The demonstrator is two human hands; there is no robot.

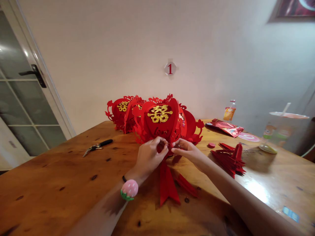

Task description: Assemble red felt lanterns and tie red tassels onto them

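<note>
A red paper lantern (161,119) with gold glitter characters stands on the table in front of me. At its lower front edge, my left hand (152,152) pinches with thumb and index finger. My right hand (185,149) meets it there from the other side, its thumb and fingers also closed at the lantern's base. What lies between the fingertips is small and red, mostly hidden. Below my hands, red ribbon tails (168,188) with notched ends hang toward me over the tabletop. Another red lantern (123,111) of the same style sits behind on the left.
Pliers (97,146) with black handles lie to the left on the wooden table (61,170). On the right are folded red felt pieces (230,157), a red wrapper (226,127), a small red disc (211,145), an orange drink bottle (229,110) and a plastic cup with straw (280,131).
</note>
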